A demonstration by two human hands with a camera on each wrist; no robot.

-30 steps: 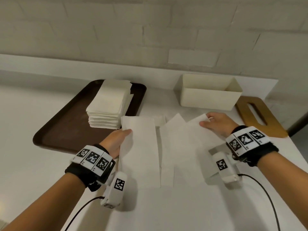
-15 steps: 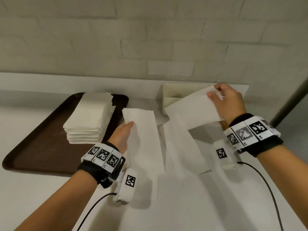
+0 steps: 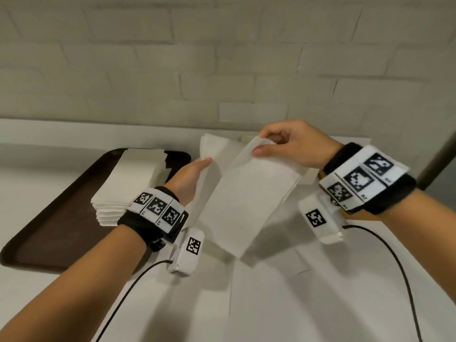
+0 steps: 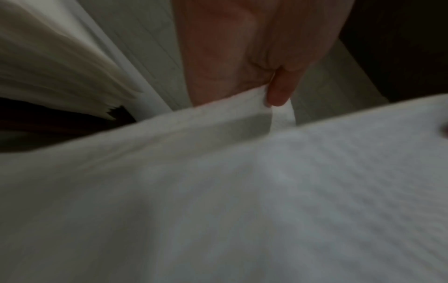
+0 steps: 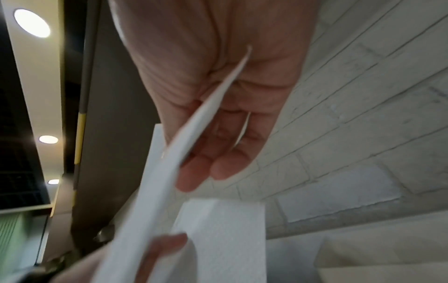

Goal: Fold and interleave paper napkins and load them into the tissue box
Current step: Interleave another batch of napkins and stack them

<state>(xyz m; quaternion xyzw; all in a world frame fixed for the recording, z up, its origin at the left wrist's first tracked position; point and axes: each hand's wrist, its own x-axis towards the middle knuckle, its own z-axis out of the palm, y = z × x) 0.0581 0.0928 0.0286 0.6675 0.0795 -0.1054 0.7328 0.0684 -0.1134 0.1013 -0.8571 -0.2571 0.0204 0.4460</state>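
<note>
My right hand pinches the top corner of a long white napkin between thumb and fingers, and the napkin hangs slantwise above the table. In the right wrist view its edge runs between the fingers. My left hand holds a second napkin just left of and partly behind the first. A fingertip pins that napkin's edge against the hand. The two sheets overlap in mid-air. The cream tissue box is mostly hidden behind the napkins and my right hand.
A stack of folded napkins sits on a dark brown tray at the left. More white napkins lie flat on the white table below my hands. A brick wall rises close behind. Cables trail from both wrists.
Both hands have lifted their napkins off the table. The right hand has moved left and brought its napkin over against the left one.
</note>
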